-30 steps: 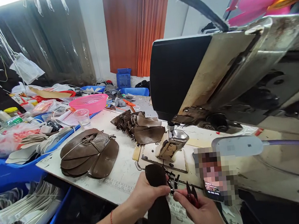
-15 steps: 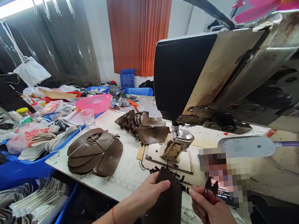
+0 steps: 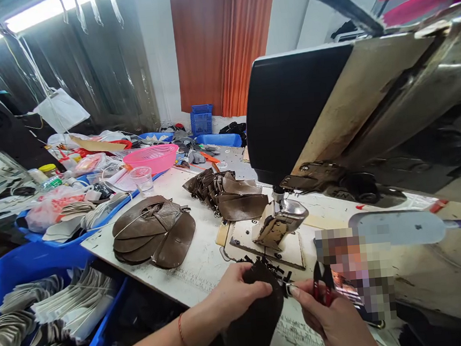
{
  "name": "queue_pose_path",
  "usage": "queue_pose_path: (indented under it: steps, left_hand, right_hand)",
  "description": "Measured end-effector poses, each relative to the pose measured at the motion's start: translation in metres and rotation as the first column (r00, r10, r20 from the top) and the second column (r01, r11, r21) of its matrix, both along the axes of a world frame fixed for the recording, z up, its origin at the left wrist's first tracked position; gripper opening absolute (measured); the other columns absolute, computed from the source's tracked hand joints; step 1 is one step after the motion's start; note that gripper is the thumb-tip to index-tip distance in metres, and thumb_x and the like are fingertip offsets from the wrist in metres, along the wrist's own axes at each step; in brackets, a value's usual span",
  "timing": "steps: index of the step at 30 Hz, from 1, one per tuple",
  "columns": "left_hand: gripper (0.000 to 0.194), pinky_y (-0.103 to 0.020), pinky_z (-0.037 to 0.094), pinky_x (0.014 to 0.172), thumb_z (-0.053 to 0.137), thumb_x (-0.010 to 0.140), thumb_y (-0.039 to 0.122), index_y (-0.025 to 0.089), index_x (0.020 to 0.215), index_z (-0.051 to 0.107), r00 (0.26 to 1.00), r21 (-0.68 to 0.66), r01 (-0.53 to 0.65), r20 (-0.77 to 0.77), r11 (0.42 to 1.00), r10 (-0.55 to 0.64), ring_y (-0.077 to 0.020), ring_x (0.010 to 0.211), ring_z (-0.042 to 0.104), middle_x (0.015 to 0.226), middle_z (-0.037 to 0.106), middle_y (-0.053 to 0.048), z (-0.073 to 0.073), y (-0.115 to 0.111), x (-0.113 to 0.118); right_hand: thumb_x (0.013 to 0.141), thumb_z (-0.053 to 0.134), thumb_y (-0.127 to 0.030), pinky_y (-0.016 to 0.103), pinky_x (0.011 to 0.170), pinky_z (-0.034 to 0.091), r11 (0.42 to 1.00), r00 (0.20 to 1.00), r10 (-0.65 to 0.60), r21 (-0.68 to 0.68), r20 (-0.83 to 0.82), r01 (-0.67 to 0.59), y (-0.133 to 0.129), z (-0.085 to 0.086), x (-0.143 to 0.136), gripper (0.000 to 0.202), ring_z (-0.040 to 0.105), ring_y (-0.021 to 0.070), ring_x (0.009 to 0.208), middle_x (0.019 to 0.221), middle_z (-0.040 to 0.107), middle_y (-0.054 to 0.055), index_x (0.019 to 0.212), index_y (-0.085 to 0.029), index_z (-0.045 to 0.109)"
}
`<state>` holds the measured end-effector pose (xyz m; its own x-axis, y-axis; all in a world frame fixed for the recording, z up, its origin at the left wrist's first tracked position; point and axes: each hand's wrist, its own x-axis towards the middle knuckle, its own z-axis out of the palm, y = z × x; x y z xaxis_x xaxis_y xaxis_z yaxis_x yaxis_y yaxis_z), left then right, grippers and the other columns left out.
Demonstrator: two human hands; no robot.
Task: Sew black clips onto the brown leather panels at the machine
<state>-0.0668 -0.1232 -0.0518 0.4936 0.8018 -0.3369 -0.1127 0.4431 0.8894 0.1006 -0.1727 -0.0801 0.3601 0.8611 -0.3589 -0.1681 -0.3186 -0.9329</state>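
Note:
My left hand (image 3: 245,293) grips a dark brown leather piece (image 3: 254,327) near its upper end, thumb on top, at the table's front edge. Small black strips (image 3: 277,268) stick out along the piece's upper right edge. At that edge, my right hand (image 3: 327,307) pinches a small dark part with a light tip between thumb and finger, and also holds red-handled snips (image 3: 323,283) with dark blades pointing up. Just beyond both hands is the metal post bed (image 3: 279,222) of a sewing machine (image 3: 301,113).
A fanned stack of brown leather pieces (image 3: 153,233) lies on the white table (image 3: 143,277). Behind it are more brown pieces (image 3: 232,194), a clear cup (image 3: 142,180) and a pink basket (image 3: 152,157). Blue bins (image 3: 102,324) with pale pieces stand left. A partly blurred phone lies right.
The view has shifted a little, so the scene sits further right. The leather piece tilts more, and my right fingers are closer to its edge.

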Motion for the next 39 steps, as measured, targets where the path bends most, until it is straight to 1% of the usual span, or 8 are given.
queue_pose_path:
  steps: [12, 20, 23, 26, 29, 31, 34, 39]
  left_hand:
    - [0.02, -0.023, 0.037, 0.057, 0.071, 0.052, 0.021, 0.012, 0.068, 0.065, 1.0, -0.02, 0.001, -0.004, 1.0, -0.001, -0.0103, 0.057, 0.049, 0.064, 0.061, 0.001, 0.003, 0.004, 0.0]
    - [0.02, -0.023, 0.039, 0.057, 0.071, 0.05, 0.019, 0.012, 0.067, 0.065, 1.0, -0.036, -0.003, 0.014, 0.999, 0.004, -0.0098, 0.055, 0.05, 0.063, 0.062, 0.002, 0.004, 0.006, 0.002]
    - [0.019, -0.022, 0.037, 0.053, 0.07, 0.048, 0.018, 0.013, 0.065, 0.064, 0.999, -0.025, -0.024, -0.028, 0.999, 0.023, -0.0091, 0.052, 0.048, 0.06, 0.06, 0.003, 0.009, 0.015, 0.005]
    - [0.023, -0.023, 0.04, 0.053, 0.071, 0.046, 0.018, 0.013, 0.068, 0.065, 0.999, -0.036, -0.002, -0.041, 0.999, 0.001, -0.0108, 0.052, 0.052, 0.061, 0.062, 0.002, 0.019, 0.035, 0.007]
    - [0.026, -0.025, 0.042, 0.053, 0.073, 0.046, 0.019, 0.014, 0.071, 0.067, 0.994, -0.005, 0.034, -0.102, 0.999, -0.035, -0.0126, 0.052, 0.055, 0.062, 0.063, 0.001, 0.035, 0.064, 0.009]
    - [0.024, -0.025, 0.042, 0.051, 0.074, 0.048, 0.022, 0.015, 0.07, 0.067, 0.987, 0.039, 0.09, -0.134, 0.995, -0.084, -0.0128, 0.051, 0.055, 0.061, 0.063, 0.001, 0.045, 0.083, 0.012]
    - [0.022, -0.025, 0.043, 0.053, 0.075, 0.05, 0.024, 0.015, 0.068, 0.068, 0.977, 0.097, 0.173, -0.139, 0.98, -0.159, -0.0127, 0.052, 0.055, 0.061, 0.063, 0.001, 0.058, 0.108, 0.018]
    - [0.022, -0.026, 0.044, 0.056, 0.075, 0.045, 0.022, 0.015, 0.065, 0.069, 0.959, 0.087, 0.224, -0.195, 0.971, -0.204, -0.014, 0.057, 0.057, 0.062, 0.064, 0.001, 0.068, 0.137, 0.035]
  right_hand:
    - [0.055, 0.079, -0.043, 0.022, 0.046, 0.014, 0.999, 0.999, 0.041, 0.004, 0.01, -0.041, 0.001, 0.026, -0.014, 0.037, 0.02, 0.0039, 0.047, 0.05, 0.029, -0.009, 0.065, -0.014, 0.059]
    - [0.056, 0.079, -0.045, 0.021, 0.045, 0.011, 0.996, 0.996, 0.086, 0.011, -0.035, -0.085, 0.006, 0.015, -0.01, 0.039, 0.02, 0.0025, 0.044, 0.048, 0.027, -0.011, 0.066, -0.014, 0.058]
    - [0.059, 0.078, -0.047, 0.019, 0.043, 0.016, 0.995, 0.996, 0.091, 0.041, 0.001, -0.091, 0.012, 0.014, -0.006, 0.039, 0.024, 0.0028, 0.043, 0.05, 0.033, -0.01, 0.067, -0.015, 0.058]
    - [0.064, 0.075, -0.046, 0.02, 0.045, 0.034, 0.975, 0.969, 0.104, 0.168, 0.223, -0.144, 0.026, 0.021, 0.005, 0.036, 0.044, 0.0082, 0.05, 0.06, 0.054, -0.003, 0.081, -0.017, 0.062]
    - [0.07, 0.072, -0.04, 0.021, 0.051, 0.045, 0.885, 0.807, 0.031, 0.359, 0.589, -0.296, 0.047, 0.034, 0.021, 0.03, 0.052, 0.0109, 0.054, 0.068, 0.06, -0.003, 0.095, -0.024, 0.065]
    - [0.077, 0.064, -0.03, 0.02, 0.051, 0.047, 0.757, 0.599, -0.116, 0.46, 0.793, -0.463, 0.064, 0.041, 0.033, 0.02, 0.056, 0.011, 0.054, 0.073, 0.063, -0.003, 0.096, -0.028, 0.067]
    - [0.08, 0.049, -0.012, 0.021, 0.068, 0.053, 0.541, 0.343, -0.348, 0.486, 0.872, -0.686, 0.087, 0.049, 0.048, 0.03, 0.067, 0.0132, 0.078, 0.1, 0.067, 0.0, 0.1, -0.029, 0.065]
    - [0.081, 0.043, -0.009, 0.025, 0.076, 0.054, 0.502, 0.296, -0.43, 0.498, 0.853, -0.707, 0.105, 0.048, 0.06, 0.036, 0.066, 0.0164, 0.091, 0.11, 0.063, 0.004, 0.105, -0.027, 0.063]
